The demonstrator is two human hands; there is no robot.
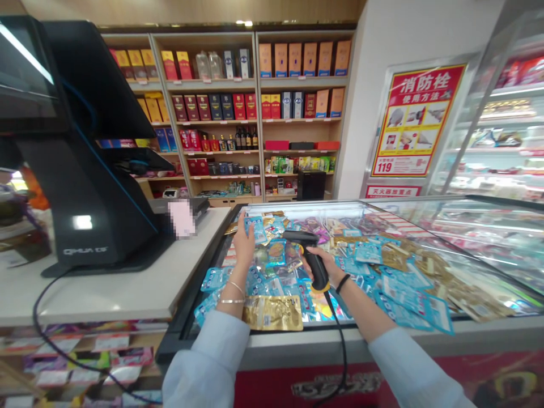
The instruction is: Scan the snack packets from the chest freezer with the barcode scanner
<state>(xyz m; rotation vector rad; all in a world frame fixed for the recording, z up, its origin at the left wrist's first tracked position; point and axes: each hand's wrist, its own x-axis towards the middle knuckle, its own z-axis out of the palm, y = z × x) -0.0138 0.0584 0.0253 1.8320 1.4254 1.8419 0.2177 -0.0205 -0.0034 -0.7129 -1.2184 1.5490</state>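
Note:
In the head view my right hand (pixel 317 258) is wrapped round the grip of a black and yellow barcode scanner (pixel 317 271). Its head points left, toward my other hand, and a black cable hangs from its base. My left hand (pixel 244 241) grips a small blue packet (pixel 255 228), partly covered by the fingers. Below both hands, many blue packets (pixel 408 294) and gold packets (pixel 272 313) lie loosely over the glass top of a chest freezer (pixel 204 260). Wrapped goods show through the glass.
On the left, a black point-of-sale terminal (pixel 102 226) stands on a white counter (pixel 127 300), its cable (pixel 38 317) hanging over the edge. Shelves of boxed goods (pixel 212 107) line the back wall. To the right are a red fire-hydrant notice (pixel 419 119) and a glass-fronted display case (pixel 505 124).

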